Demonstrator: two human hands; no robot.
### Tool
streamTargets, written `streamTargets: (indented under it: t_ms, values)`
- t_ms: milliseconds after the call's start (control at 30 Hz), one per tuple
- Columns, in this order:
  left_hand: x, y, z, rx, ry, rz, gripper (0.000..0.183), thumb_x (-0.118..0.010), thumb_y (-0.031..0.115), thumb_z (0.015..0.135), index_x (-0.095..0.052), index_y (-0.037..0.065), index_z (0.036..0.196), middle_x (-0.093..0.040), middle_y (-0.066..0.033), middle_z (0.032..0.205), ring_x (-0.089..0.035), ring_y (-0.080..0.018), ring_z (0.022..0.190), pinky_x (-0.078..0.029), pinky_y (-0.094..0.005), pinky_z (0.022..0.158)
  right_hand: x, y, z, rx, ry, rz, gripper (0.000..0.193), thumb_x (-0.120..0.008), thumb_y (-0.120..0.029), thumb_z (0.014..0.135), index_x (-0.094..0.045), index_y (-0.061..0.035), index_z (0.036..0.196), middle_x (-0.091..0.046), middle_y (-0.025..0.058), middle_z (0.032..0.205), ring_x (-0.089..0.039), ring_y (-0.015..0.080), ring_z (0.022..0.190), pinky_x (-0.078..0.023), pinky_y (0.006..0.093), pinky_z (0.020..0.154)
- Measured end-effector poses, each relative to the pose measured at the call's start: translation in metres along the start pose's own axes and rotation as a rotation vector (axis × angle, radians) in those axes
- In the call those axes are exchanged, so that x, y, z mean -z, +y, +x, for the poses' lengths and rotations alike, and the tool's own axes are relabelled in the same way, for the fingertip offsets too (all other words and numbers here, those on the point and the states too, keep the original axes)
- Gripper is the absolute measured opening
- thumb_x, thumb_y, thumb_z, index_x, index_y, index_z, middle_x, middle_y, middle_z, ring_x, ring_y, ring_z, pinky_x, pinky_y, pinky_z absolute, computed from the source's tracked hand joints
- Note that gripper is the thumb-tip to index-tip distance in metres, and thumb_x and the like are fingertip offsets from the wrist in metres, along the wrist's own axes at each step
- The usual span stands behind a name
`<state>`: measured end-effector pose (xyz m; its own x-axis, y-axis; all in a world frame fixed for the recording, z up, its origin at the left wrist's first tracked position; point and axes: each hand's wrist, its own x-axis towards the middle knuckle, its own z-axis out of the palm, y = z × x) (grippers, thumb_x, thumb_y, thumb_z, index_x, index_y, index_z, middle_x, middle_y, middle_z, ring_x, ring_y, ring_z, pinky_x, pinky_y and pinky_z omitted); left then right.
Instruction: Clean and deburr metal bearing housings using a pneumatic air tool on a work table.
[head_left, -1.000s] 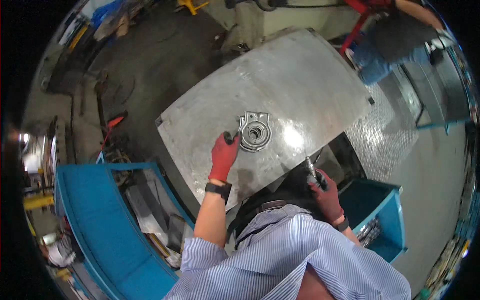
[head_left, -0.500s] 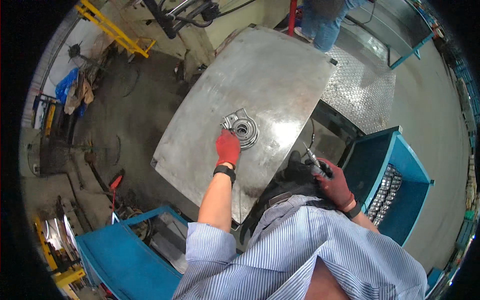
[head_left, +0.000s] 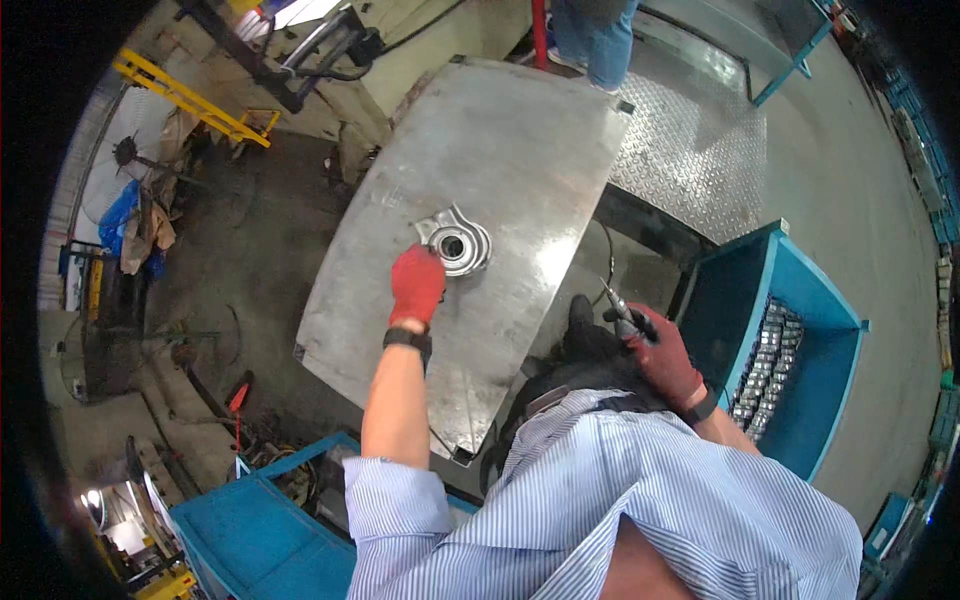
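Observation:
A round silvery metal casting [head_left: 474, 243] with a ringed bore and an angular flange lies on the steel tabletop [head_left: 500, 130]. My left hand [head_left: 417, 283], in a red glove, grips the casting's near left edge; its fingertips are partly hidden. In my right hand [head_left: 662, 358], also gloved in red with dark fingers, is a slim air grinder [head_left: 622, 312]. The grinder's thin pointed tip faces up and away, off the table's right side and apart from the casting. A hose [head_left: 612, 250] shows beyond the tip.
At my right, a blue bin [head_left: 838, 278] holds rows of small metal parts [head_left: 768, 365]. Another blue metal stand [head_left: 262, 530] is at lower left. Beyond the table, a person in jeans [head_left: 590, 45] stands by a tread-plate platform [head_left: 690, 150]. A yellow ladder-like frame [head_left: 190, 97] is far left.
The whole view has shifted, so the table sits farther left. The casting shows a smoother-looking flange and bore than before, with my left hand still at its edge. My right hand keeps the grinder.

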<state>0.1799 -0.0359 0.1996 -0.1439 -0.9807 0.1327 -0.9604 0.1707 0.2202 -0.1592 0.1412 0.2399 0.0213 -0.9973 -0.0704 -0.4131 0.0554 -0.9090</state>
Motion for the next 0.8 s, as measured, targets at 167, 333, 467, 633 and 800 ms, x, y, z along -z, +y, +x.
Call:
streamTargets:
  t_ms: [167, 333, 467, 633, 800]
  values:
    - [-0.005, 0.039, -0.078, 0.466, -0.123, -0.417, 0.040, -0.053, 0.030, 0.089, -0.061, -0.006, 0.075, -0.061, -0.0271, 0.079, -0.057, -0.0479, 0.078, -0.044, -0.0509, 0.067, 0.005, 0.024, -0.001, -0.156, -0.092, -0.028, 0.027, -0.061, -0.010, 0.085, -0.058, -0.0004, 0.109, -0.065, 0.0116, 0.090, -0.057, 0.0127, 0.083, -0.046, 0.0284, 0.077]
    - [-0.061, 0.068, -0.135, 0.604, -0.164, -0.509, 0.045, -0.054, 0.033, 0.089, -0.060, -0.008, 0.072, -0.060, -0.0291, 0.074, -0.058, -0.0482, 0.076, -0.044, -0.0500, 0.064, -0.020, 0.051, 0.007, -0.062, -0.303, -0.160, 0.032, -0.061, -0.016, 0.084, -0.059, -0.0060, 0.114, -0.065, 0.0184, 0.098, -0.062, 0.0319, 0.090, -0.049, 0.0372, 0.079]
    - [-0.073, 0.091, -0.142, 0.673, -0.099, -0.635, 0.050, -0.053, 0.037, 0.090, -0.061, -0.008, 0.069, -0.060, -0.0295, 0.071, -0.059, -0.0468, 0.074, -0.044, -0.0491, 0.063, -0.042, 0.071, 0.016, -0.068, -0.402, -0.265, 0.039, -0.060, -0.023, 0.085, -0.057, -0.0088, 0.121, -0.062, 0.0199, 0.110, -0.058, 0.0375, 0.104, -0.046, 0.0412, 0.089]
    - [-0.095, 0.077, -0.141, 0.545, -0.281, -0.418, 0.051, -0.057, 0.042, 0.088, -0.061, -0.006, 0.072, -0.061, -0.0293, 0.079, -0.060, -0.0462, 0.077, -0.045, -0.0510, 0.067, -0.069, 0.107, 0.017, -0.086, -0.387, -0.170, 0.041, -0.063, -0.019, 0.085, -0.055, -0.0069, 0.123, -0.062, 0.0203, 0.111, -0.056, 0.0379, 0.107, -0.045, 0.0421, 0.091]
    - [-0.111, 0.079, -0.137, 0.559, -0.355, -0.315, 0.053, -0.059, 0.046, 0.085, -0.062, -0.006, 0.075, -0.061, -0.0313, 0.084, -0.059, -0.0471, 0.086, -0.046, -0.0512, 0.073, -0.069, 0.103, 0.008, -0.162, -0.282, -0.265, 0.047, -0.062, -0.033, 0.084, -0.056, -0.0073, 0.123, -0.062, 0.0207, 0.111, -0.058, 0.0376, 0.105, -0.045, 0.0427, 0.091]
